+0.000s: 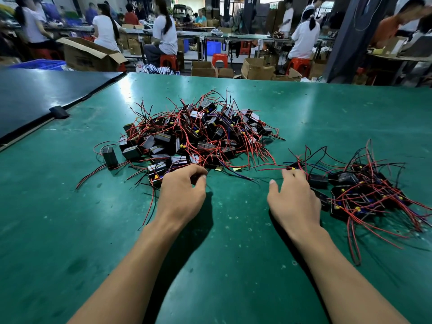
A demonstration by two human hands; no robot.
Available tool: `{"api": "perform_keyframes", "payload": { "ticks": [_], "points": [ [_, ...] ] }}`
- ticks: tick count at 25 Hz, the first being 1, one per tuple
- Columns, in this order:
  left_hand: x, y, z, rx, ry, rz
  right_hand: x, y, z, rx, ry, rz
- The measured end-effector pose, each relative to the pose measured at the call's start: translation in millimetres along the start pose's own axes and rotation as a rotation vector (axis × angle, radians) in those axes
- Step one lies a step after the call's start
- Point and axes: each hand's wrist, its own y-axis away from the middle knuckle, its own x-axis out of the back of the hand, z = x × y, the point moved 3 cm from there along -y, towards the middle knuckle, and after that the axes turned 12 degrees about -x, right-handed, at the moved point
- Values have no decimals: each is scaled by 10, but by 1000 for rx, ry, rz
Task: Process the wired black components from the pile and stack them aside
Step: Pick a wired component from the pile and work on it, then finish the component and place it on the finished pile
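A big pile of black box-shaped components (196, 134) with red and black wires lies in the middle of the green table (233, 230). A smaller heap of the same components (360, 195) lies to the right. My left hand (182, 192) is at the near edge of the big pile, fingers curled over a component there (156, 170); whether they hold it is hidden. My right hand (294, 197) reaches toward the left edge of the smaller heap, fingers fairly straight, fingertips at a black component (295, 165) with a yellow part.
One lone component (109, 156) stands left of the big pile. A dark panel (46, 90) covers the table's far left. Beyond the far edge are cardboard boxes (88, 54), red stools and several seated people at other benches.
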Motion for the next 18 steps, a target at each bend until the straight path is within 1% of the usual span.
{"api": "perform_keyframes", "payload": {
  "ticks": [2, 4, 5, 8, 14, 18],
  "points": [
    [3, 1, 6, -6, -1, 0, -27, 25, -58, 106, -39, -16],
    [8, 3, 6, -10, 2, 8, -74, -7, -96, 175, 6, -62],
    [9, 3, 7, -12, 2, 11, -93, -45, -109, 180, 47, -91],
    [1, 2, 11, -11, 9, 5, -143, -133, -129, 134, 140, -136],
    [5, 16, 43, -35, 23, -16, -65, -296, 74, -62, 154, -86],
    [3, 31, 82, -15, 110, 2, -52, -274, 107, -80, 160, -67]
  ]
}}
